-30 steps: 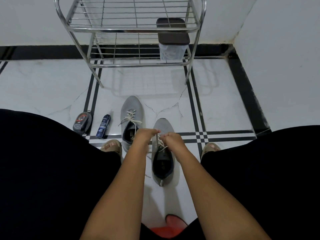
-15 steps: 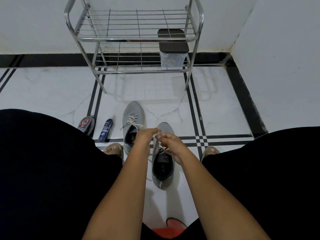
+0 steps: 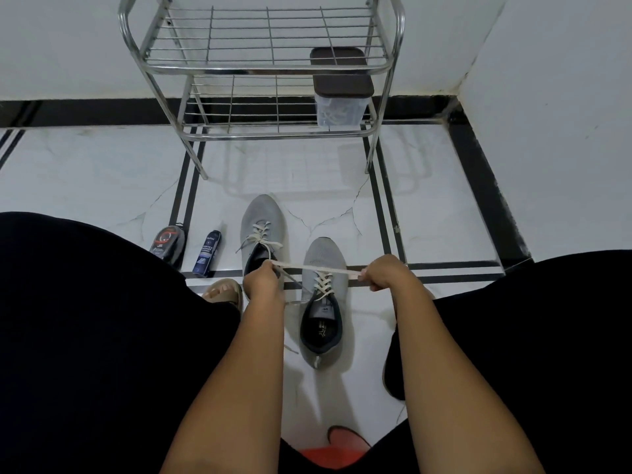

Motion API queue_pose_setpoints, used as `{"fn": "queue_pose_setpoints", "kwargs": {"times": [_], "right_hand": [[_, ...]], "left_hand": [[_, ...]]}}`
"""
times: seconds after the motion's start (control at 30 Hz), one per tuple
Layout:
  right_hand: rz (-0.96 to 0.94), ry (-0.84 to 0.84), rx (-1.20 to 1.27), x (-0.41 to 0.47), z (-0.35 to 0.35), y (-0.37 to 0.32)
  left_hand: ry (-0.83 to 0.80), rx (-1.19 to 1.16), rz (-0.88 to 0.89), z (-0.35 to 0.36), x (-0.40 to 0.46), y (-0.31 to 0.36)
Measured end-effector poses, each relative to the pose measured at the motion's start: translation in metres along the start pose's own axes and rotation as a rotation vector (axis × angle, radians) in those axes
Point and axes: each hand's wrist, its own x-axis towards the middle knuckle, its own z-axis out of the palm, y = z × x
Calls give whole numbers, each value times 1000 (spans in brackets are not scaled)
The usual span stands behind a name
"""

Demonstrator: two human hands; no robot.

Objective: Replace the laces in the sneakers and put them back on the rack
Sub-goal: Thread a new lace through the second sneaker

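Both forearms reach down. Left hand (image 3: 261, 281) and right hand (image 3: 383, 272), fingers curled, pinch the lace (image 3: 316, 268) ends, stretched taut across the near sneaker (image 3: 322, 302).

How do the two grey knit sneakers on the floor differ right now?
The left grey knit sneaker lies nearer the metal wire rack; the right grey knit sneaker lies nearer the person. The left one's lace is loosely knotted and untouched; the right one's cream lace is pulled taut between left hand and right hand. Both point toe-first at the rack.
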Motion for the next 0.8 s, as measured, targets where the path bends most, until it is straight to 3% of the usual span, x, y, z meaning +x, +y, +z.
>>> {"fn": "queue_pose_setpoints", "kwargs": {"times": [0.1,0.2,0.23,0.3,0.37,0.43,0.6,0.73,0.8], "right_hand": [[-72,80,0,4,3,1],[-249,83,32,-5,20,-12],[-302,70,58,-9,25,-17],[-377,53,119,-15,33,-25],[-406,76,200,-16,35,-27],[-383,108,240,-10,34,-22],[-312,125,297,-4,35,-17],[-164,198,424,8,43,-12],[-98,215,296,16,46,-4]], "left_hand": [[54,174,70,-3,-1,-6],[292,595,440,-4,-14,-8],[247,668,598,0,-20,-8],[-63,711,719,10,-23,-9],[-383,700,600,18,-27,-10],[-504,665,486,18,-29,-14],[-558,610,489,14,-21,-26],[-424,670,521,17,-13,-25],[-354,746,528,16,-8,-27]]}}
